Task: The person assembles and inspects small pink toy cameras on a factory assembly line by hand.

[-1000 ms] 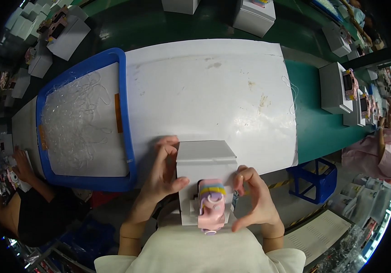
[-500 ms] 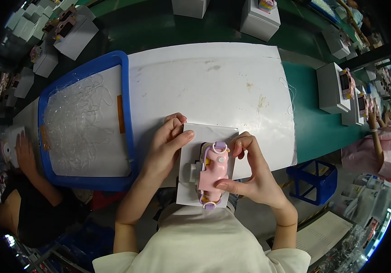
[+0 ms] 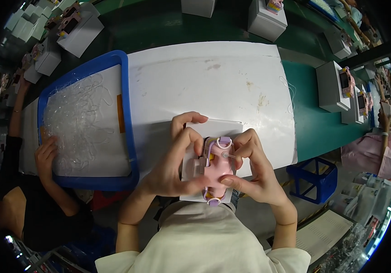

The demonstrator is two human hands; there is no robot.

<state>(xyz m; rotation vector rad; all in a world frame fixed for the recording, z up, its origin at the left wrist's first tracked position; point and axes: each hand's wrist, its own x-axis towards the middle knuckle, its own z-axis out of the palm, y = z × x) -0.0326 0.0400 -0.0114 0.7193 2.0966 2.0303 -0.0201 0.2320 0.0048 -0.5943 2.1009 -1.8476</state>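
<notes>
The pink toy camera lies on top of a white box in front of the wearer's torso, by the near edge of the white-topped table. Its long axis runs from the body toward the table, with the far end leaning slightly right; one end, with a purple lug and a pale ring, points away, and the other, with a similar purple lug, points back at the wearer. The casing is smooth, glossy and rounded, with yellow showing along its left flank, a purple strap beside it, and a small pale round button near the far end. A squarish translucent piece juts out on the left, partly behind fingers, and its exact form is hard to make out. The left hand arches over the box and the camera's left side, thumb and fingers spread apart; its thumb is blurred, so whether it grips cannot be told. The right hand holds the camera's right side between thumb and curled fingers, covering part of that edge. Most of the box, including its underside, is hidden.
</notes>
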